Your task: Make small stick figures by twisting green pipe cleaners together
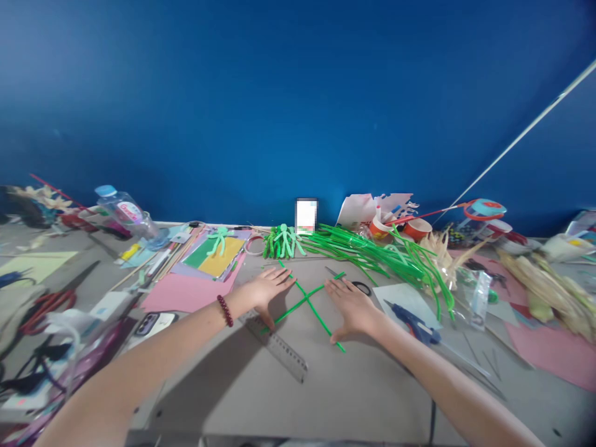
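A bracelet [225,310] of round, dark red beads circles the left wrist [238,303], left of the frame's centre; both forearms [153,352], the left hand [265,290] and the right hand [352,309] are bare.

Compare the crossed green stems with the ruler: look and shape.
Colour: the crossed green stems are bright green; the ruler looks see-through with dark markings. Shape: the stems are thin and form an X; the ruler is one wider, straight strip. Both lie on the table.

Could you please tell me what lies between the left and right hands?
In the head view, two crossed green stems lie on the table between the left hand and the right hand.
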A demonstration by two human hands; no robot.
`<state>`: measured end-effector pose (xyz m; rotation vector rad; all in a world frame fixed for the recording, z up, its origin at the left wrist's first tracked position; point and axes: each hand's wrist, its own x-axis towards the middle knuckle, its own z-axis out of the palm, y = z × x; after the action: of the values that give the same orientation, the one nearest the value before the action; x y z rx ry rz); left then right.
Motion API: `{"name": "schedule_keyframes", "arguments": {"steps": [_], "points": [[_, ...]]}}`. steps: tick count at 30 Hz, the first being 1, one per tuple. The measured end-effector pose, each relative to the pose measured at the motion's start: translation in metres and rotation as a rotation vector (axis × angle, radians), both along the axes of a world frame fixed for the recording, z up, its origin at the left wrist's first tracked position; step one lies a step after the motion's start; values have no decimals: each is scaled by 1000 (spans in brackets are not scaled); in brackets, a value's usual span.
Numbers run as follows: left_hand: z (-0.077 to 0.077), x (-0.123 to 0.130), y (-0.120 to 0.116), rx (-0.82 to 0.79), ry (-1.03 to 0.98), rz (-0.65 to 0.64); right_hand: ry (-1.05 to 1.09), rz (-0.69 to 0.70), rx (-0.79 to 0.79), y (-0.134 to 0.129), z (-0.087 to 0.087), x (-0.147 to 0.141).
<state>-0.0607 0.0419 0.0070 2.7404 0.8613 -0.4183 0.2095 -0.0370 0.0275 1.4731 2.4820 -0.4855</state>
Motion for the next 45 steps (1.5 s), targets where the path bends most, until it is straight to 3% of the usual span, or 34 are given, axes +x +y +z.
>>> {"name": "schedule_keyframes", "arguments": {"steps": [7,19,24,32,35,39,45], "points": [[-1,-1,1,2,28,-10,27,11,29,1,-7,1],[-7,-6,2,87,-39,-23,14,7,-1,-5,0,8],[1,0,-1,94,-3,9,12,-15,-33,-5,5,8],[30,12,-11,59,-95,55,121,38,13,-5,8,4],[22,26,-28,149,-265,117,211,-1,79,-8,8,-7],[-2,40,-50,167,-403,131,334,-52,165,-13,-6,-22],[-20,40,-61,135,-510,221,370,-155,223,-13,-24,-30]]}}
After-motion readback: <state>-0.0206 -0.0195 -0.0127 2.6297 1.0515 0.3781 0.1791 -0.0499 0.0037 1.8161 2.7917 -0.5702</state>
